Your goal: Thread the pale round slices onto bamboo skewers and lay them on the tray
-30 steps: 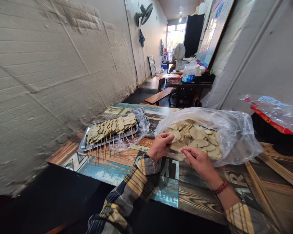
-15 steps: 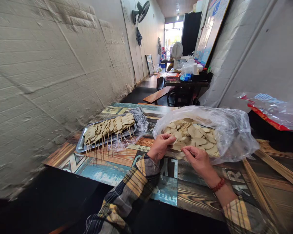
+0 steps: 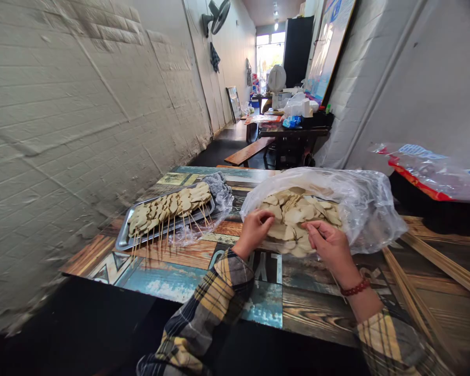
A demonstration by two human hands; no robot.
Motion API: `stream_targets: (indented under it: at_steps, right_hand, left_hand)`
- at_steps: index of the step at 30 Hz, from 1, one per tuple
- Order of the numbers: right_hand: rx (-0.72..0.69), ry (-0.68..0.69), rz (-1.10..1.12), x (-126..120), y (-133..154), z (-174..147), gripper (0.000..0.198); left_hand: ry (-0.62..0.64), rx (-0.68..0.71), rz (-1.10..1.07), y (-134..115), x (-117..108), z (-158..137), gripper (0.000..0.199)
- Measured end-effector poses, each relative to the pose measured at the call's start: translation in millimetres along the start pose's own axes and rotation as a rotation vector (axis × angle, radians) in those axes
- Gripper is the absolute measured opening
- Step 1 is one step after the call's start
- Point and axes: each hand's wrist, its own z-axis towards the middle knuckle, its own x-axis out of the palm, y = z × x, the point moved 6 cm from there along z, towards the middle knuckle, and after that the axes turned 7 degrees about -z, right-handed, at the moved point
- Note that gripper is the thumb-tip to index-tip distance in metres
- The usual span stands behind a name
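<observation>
A clear plastic bag lies open in front of me, full of thin, flat beige slices with rounded edges. At the bag's near left side, my left hand pinches at the edge of a slice; its fingertips are partly hidden. My right hand is closed in a pinch on a thin bamboo skewer, whose lower end shows below the palm. Slices overlap between my hands; I cannot tell which are on the skewer. To the left, a metal tray carries rows of skewered slices, sticks pointing toward me.
Bundles of bamboo skewers lie on the patterned wooden table at right. Behind them is a red-edged plastic package. A grey cloth-like bundle in plastic touches the tray. Farther back are a bench and a cluttered table.
My hands have moved slightly apart, the right one shifting right over the slices. More overlapping slices show between them. The whole view has shifted a little.
</observation>
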Motion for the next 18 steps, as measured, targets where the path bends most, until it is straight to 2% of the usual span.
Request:
stream_targets:
  at_steps: [2,5,10,15,18]
  right_hand:
    - [0.010,0.000,0.024,-1,-2,1,0.044]
    - [0.012,-0.001,0.034,0,-2,1,0.045]
    - [-0.018,0.012,0.019,3,-2,2,0.047]
    - [-0.028,0.022,0.012,5,-7,2,0.047]
    - [-0.015,0.030,0.007,6,-7,1,0.048]
  left_hand:
    - [0.070,0.083,0.205,-3,5,-2,0.003]
    - [0.169,0.165,0.407,-6,15,-7,0.009]
    - [0.270,0.134,0.625,-2,21,-10,0.008]
    - [0.267,0.070,0.622,2,18,-8,0.013]
    - [0.233,0.068,0.477,-1,15,-5,0.017]
